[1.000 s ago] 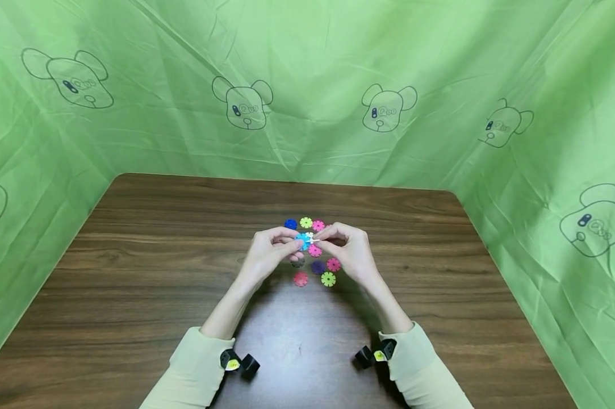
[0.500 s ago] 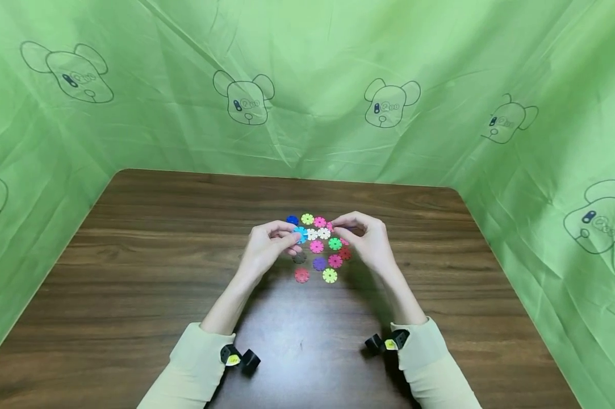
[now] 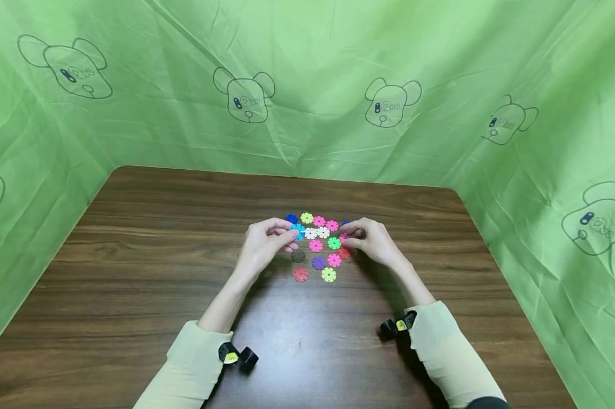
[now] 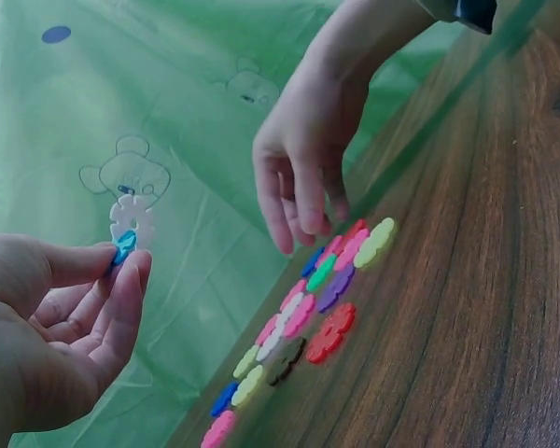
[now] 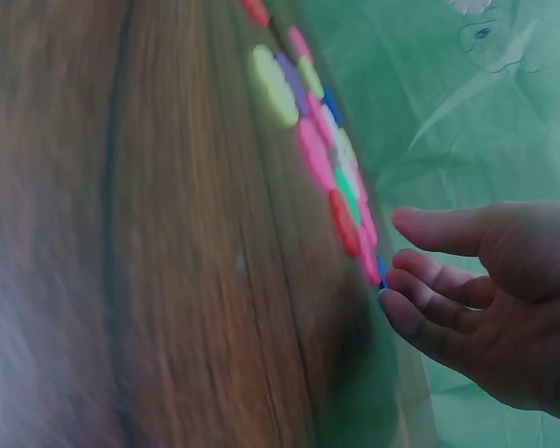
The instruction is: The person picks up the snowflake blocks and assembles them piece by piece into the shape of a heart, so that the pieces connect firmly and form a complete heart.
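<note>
My left hand [image 3: 266,244] pinches a light blue notched flower disc [image 3: 298,232] between thumb and fingers, above the table. A white flower disc [image 4: 133,217] is joined to the blue one and stands up from its edge in the left wrist view. To the right, my right hand [image 3: 372,241] hovers over the right end of the loose discs, thumb and fingers apart and slightly bent. Nothing lies between its fingers [image 5: 439,280] in the right wrist view. Closest to it are a green disc [image 3: 334,243] and a red disc [image 3: 343,253], partly covered by the hand.
Several loose flower discs lie flat in a cluster on the wooden table [image 3: 159,255], among them a yellow-green disc [image 3: 329,275], a purple disc [image 3: 319,262] and a dark grey disc [image 3: 298,256]. A green printed curtain [image 3: 307,130] surrounds the table's back and sides.
The right hand has let go of the white disc beside the left hand and moved right, over the discs' right end. The left hand keeps hold of the blue disc, nearly still.
</note>
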Demonstrator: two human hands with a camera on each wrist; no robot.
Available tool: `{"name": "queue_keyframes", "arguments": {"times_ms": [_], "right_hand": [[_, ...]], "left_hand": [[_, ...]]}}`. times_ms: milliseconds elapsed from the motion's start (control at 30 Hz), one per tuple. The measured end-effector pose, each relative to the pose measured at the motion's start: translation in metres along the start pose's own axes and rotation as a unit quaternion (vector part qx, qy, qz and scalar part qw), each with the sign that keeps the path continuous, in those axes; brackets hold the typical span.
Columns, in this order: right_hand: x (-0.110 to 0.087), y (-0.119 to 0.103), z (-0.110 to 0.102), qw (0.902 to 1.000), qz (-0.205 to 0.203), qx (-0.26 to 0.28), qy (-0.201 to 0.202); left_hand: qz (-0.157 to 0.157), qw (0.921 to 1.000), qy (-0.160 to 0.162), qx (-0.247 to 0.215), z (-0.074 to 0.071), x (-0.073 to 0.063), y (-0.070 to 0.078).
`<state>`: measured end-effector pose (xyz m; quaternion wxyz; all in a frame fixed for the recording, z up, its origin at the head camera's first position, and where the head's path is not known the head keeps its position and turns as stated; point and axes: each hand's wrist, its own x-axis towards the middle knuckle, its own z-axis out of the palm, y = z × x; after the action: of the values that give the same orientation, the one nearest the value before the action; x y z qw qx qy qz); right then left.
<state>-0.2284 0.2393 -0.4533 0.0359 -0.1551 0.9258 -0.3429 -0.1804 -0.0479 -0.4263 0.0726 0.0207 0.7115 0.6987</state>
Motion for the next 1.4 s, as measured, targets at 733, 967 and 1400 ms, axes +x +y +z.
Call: {"name": "queue_keyframes", "arguments": {"times_ms": [733,967,1400], "right_hand": [[0.014,0.007,-0.001,0.9998,0.022,0.001,-0.001],[0.006,-0.014,0.005,0.9878,0.009,0.14,0.068],[-0.01,-0.057,0.014,0.9612,-0.056,0.261,0.069]], "left_hand": [[0.03,0.9994,-0.017,0.011,-0.004,-0.001,0.003],[0.033,0.998,-0.025,0.047,-0.004,-0.002,0.002],[0.082,0.9894,-0.061,0.103,0.001,-0.002,0.001]]}}
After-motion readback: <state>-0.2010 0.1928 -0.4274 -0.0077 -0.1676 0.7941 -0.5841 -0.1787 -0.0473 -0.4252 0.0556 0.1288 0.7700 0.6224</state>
